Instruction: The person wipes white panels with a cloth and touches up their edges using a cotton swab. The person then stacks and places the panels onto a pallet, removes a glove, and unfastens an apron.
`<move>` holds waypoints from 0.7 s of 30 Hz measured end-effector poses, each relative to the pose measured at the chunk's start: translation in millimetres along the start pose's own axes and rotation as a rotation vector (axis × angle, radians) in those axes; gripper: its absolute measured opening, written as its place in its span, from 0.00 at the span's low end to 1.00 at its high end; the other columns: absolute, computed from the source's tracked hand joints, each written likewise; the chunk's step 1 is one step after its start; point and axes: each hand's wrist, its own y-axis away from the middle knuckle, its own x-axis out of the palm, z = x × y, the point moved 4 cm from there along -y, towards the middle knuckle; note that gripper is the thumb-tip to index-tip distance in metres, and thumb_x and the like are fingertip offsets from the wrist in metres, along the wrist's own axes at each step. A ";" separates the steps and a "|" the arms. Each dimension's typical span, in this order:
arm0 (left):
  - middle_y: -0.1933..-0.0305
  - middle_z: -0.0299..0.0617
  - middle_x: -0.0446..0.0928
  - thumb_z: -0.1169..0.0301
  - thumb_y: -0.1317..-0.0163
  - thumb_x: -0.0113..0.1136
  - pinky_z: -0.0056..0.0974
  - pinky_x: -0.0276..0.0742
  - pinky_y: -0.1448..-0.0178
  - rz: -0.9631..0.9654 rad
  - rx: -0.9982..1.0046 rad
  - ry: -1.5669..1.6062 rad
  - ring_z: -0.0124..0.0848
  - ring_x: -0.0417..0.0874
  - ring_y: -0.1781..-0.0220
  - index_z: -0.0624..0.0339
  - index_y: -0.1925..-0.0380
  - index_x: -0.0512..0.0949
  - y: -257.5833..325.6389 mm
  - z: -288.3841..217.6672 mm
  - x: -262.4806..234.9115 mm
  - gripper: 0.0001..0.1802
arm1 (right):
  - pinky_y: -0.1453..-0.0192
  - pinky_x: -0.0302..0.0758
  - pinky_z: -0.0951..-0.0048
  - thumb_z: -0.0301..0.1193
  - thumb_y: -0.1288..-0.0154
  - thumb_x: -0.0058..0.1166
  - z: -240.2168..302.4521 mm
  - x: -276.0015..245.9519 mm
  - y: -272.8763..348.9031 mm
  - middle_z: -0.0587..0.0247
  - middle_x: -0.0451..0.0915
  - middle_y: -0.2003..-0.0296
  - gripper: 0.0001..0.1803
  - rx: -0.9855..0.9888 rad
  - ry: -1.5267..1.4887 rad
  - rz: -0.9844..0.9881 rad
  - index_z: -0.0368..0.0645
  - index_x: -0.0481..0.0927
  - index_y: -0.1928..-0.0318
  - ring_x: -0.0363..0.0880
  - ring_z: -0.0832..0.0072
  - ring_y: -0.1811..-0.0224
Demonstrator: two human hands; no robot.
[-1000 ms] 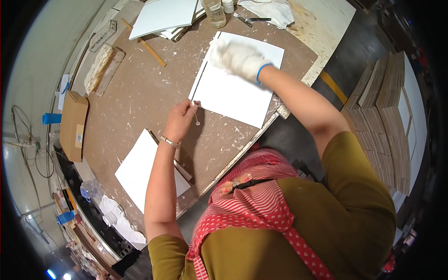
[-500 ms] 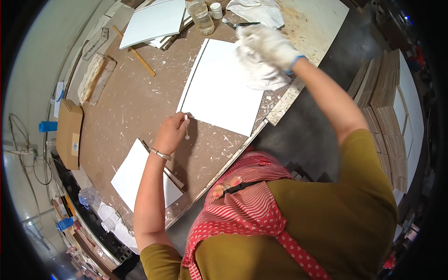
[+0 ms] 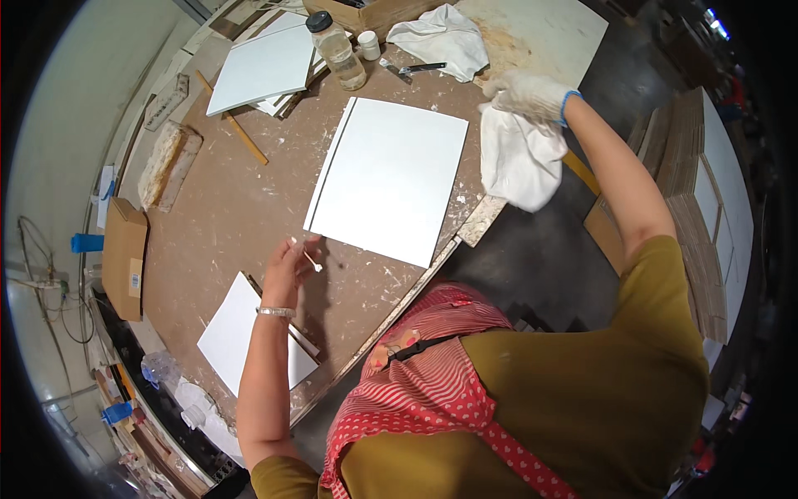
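Note:
A white panel with a dark groove along its left side lies flat on the brown worktable. My right hand, in a white knit glove with a blue cuff, grips a white cloth. The cloth hangs over the table's right edge, apart from the panel. Just off the panel's near left corner, my bare left hand pinches a thin stick with a white tip, like a cotton swab. Some of its fingers are hidden from above.
Near my left forearm lies another white panel. At the back are stacked white panels, a bottle of clear liquid, a small white jar, a black-handled knife and a crumpled cloth. Cardboard stacks stand right.
My right hand has carried the cloth rightward off the panel to beyond the table edge. My left hand has drawn back from the panel's corner, still holding the swab. The view has shifted slightly.

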 end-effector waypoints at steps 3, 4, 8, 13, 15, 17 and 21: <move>0.50 0.39 0.79 0.63 0.32 0.47 0.33 0.73 0.55 0.038 -0.137 0.268 0.25 0.79 0.53 0.54 0.59 0.72 15.4 4.2 15.4 0.09 | 0.59 0.75 0.76 0.31 0.39 0.50 -15.6 21.8 -25.6 0.64 0.74 0.48 0.24 -0.004 -0.174 -0.032 0.45 0.68 0.41 0.76 0.71 0.61; 0.49 0.39 0.79 0.63 0.32 0.47 0.34 0.74 0.55 0.056 -0.152 0.320 0.26 0.79 0.53 0.55 0.59 0.71 23.7 1.3 22.0 0.09 | 0.52 0.74 0.74 0.31 0.39 0.48 -2.9 32.1 -30.9 0.61 0.72 0.45 0.26 -0.300 0.607 -0.034 0.48 0.67 0.38 0.75 0.68 0.52; 0.48 0.40 0.77 0.63 0.33 0.48 0.37 0.76 0.54 0.071 -0.182 0.394 0.31 0.79 0.50 0.55 0.55 0.70 28.5 17.4 35.6 0.11 | 0.45 0.73 0.71 0.30 0.38 0.46 27.9 27.8 -14.3 0.56 0.72 0.43 0.25 0.001 -0.049 -0.165 0.47 0.68 0.38 0.75 0.62 0.50; 0.46 0.42 0.77 0.62 0.34 0.51 0.39 0.76 0.50 0.055 -0.199 0.187 0.34 0.77 0.46 0.54 0.52 0.69 27.1 13.6 33.1 0.13 | 0.43 0.71 0.70 0.29 0.39 0.46 42.5 31.2 28.7 0.54 0.75 0.46 0.23 0.131 -0.217 0.164 0.46 0.73 0.42 0.75 0.63 0.47; 0.45 0.41 0.76 0.64 0.33 0.51 0.39 0.72 0.48 0.075 -0.198 0.149 0.32 0.77 0.46 0.57 0.50 0.71 24.5 15.0 22.5 0.15 | 0.44 0.72 0.70 0.30 0.39 0.47 27.4 39.7 44.6 0.54 0.75 0.45 0.22 0.031 -0.261 0.148 0.44 0.74 0.43 0.75 0.64 0.47; 0.43 0.41 0.74 0.64 0.32 0.49 0.41 0.72 0.48 0.110 0.214 -0.369 0.35 0.76 0.45 0.63 0.48 0.71 23.8 -0.8 26.6 0.18 | 0.46 0.73 0.69 0.32 0.38 0.48 18.2 36.7 52.1 0.54 0.76 0.47 0.21 0.131 -0.340 0.008 0.42 0.74 0.44 0.75 0.65 0.49; 0.54 0.51 0.77 0.69 0.35 0.51 0.43 0.73 0.49 0.178 0.466 -0.879 0.46 0.78 0.54 0.65 0.46 0.70 28.3 -30.7 57.0 0.19 | 0.47 0.73 0.68 0.37 0.36 0.48 39.0 23.2 41.2 0.56 0.77 0.52 0.18 0.008 -0.461 -0.560 0.44 0.77 0.50 0.76 0.65 0.52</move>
